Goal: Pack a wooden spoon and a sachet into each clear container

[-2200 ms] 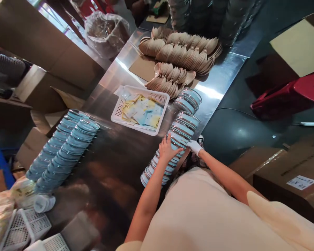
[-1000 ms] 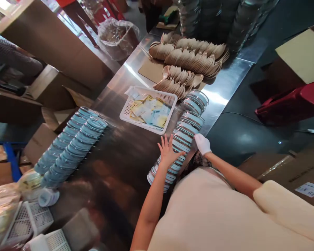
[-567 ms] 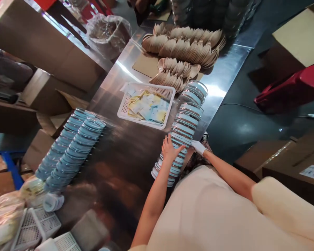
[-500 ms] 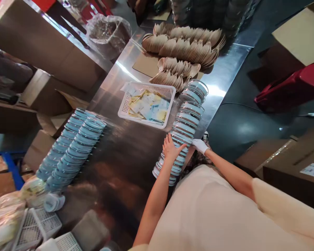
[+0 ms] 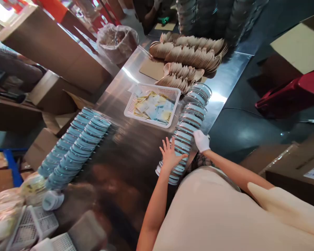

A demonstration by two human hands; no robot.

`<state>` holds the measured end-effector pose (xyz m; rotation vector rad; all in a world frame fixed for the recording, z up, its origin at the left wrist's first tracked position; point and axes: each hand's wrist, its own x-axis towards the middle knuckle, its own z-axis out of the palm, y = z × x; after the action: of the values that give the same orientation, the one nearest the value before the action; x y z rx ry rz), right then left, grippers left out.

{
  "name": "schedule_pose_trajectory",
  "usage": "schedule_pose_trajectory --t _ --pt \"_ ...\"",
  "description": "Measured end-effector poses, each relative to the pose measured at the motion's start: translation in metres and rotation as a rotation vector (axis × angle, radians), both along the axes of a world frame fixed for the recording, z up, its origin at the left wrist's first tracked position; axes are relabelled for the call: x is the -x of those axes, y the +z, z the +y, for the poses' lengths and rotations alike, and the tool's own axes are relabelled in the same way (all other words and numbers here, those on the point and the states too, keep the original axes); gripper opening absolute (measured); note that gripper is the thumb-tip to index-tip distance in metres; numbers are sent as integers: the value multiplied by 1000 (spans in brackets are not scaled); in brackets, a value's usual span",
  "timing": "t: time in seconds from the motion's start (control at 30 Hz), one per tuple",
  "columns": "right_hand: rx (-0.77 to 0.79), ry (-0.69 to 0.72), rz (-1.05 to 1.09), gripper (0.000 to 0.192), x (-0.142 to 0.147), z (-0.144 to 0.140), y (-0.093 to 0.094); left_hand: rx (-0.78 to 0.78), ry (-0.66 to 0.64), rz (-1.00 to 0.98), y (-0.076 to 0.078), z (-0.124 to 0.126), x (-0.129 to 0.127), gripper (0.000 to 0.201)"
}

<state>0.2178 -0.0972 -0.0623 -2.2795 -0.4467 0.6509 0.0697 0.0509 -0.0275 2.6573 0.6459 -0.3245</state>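
I have a tall column of clear lidded containers [image 5: 184, 134] at the near right edge of the steel desk [image 5: 125, 146], leaning away from me toward a second, shorter column [image 5: 199, 93] just behind it. My left hand [image 5: 170, 157] is bare, fingers spread wide, palm laid flat against the lower left flank of the column; it grips nothing. My right hand [image 5: 201, 140], in a white glove, presses the opposite flank higher up, fingers loosely curled against the rims; I cannot tell whether it actually clasps one.

Risks noted:
- The column is steadied only by side pressure from two palms. Uneven pressure could, in my judgement, buckle it mid-height and spill containers.
- It sits close to the desk edge on my right; anything shed that way would likely drop to the dark floor [image 5: 240, 129].
- The steel surface looks slick, so the base could slide if pushed.
- A topple forward would strike the shorter column and possibly the white basket of sachets [image 5: 153, 106] just to the left.

Farther out: rows of wooden spoons [image 5: 188, 52] at the far end, two long rows of blue lids [image 5: 75, 146] well apart on the left, cardboard boxes [image 5: 290, 164] at the right.
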Motion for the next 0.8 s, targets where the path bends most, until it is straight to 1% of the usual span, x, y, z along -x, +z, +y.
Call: schedule_pose_trajectory --t 0.03,0.1,0.17,0.23,0.33,0.4,0.43,0.57,0.67,0.73,0.8 --pt "-37 -113 158 35 17 -15 -12 -8 -9 15 0 -2 9 126" --pt "-45 -133 310 28 48 -37 -36 -12 12 38 -2 -6 22 124" --pt "-57 -80 386 21 68 -42 -54 -21 37 27 -6 -9 26 121" --pt "-72 -73 408 20 76 -37 -66 -34 40 2 -10 -9 25 119" --pt "-55 -152 365 15 73 -31 -75 -55 51 -23 -15 -9 23 115" --pt "-43 -198 332 12 70 -30 -77 -72 64 -34 -17 -9 23 113" --pt "-47 -200 327 13 70 -30 -77 -82 66 -41 -17 -9 23 113" --pt "-82 -121 343 22 72 -29 -72 -113 48 -73 -21 -11 24 114" --pt "-62 -115 315 24 71 -32 -62 -113 74 -86 -25 -11 23 120" --pt "-41 -126 288 26 67 -33 -52 -105 111 -81 -26 -11 23 120" --pt "-52 -125 275 29 63 -24 -40 -90 121 -72 -28 -12 22 118"
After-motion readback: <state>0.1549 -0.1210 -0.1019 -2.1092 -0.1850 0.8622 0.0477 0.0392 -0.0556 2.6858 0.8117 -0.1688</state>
